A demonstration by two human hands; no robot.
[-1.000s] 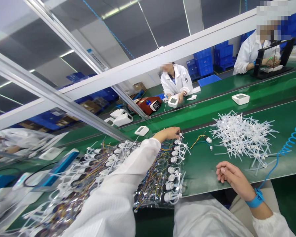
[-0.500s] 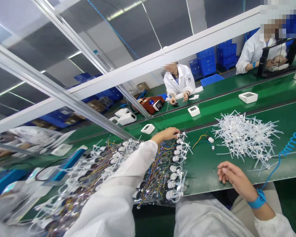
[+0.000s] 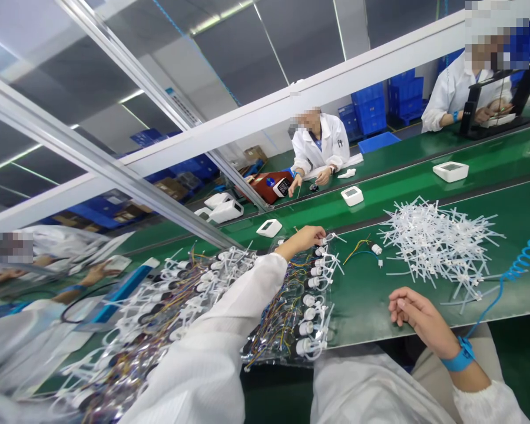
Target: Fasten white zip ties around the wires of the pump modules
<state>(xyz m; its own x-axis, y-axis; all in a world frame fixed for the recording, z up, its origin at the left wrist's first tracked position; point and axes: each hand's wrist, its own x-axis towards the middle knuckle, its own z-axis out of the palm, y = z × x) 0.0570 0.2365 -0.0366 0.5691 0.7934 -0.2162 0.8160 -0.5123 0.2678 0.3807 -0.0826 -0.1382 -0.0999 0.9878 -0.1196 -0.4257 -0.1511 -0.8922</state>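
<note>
My left hand (image 3: 307, 238) reaches to the top of a row of small white-and-black motors (image 3: 307, 328) with coloured wires, which lie on clear plastic. Its fingers are closed on the white end of the topmost motor. My right hand (image 3: 417, 315), with a blue wrist strap (image 3: 459, 355), rests at the table's front edge, fingers loosely curled and apart, holding nothing. Between the hands, further back, one motor with wires (image 3: 375, 249) lies alone on the green table (image 3: 357, 300). A heap of white tube pieces (image 3: 437, 241) lies behind my right hand.
More wired motors (image 3: 172, 306) cover the table on the left. White device housings (image 3: 352, 195) sit on the green conveyor (image 3: 393, 182). A blue coiled cord (image 3: 523, 256) runs down to my right wrist. Co-workers in white coats are across the line and at the left.
My left hand has shifted slightly right at the top motor. Housings on the conveyor have moved right. The co-worker opposite has spread their hands, and a hand at the left has come into view.
</note>
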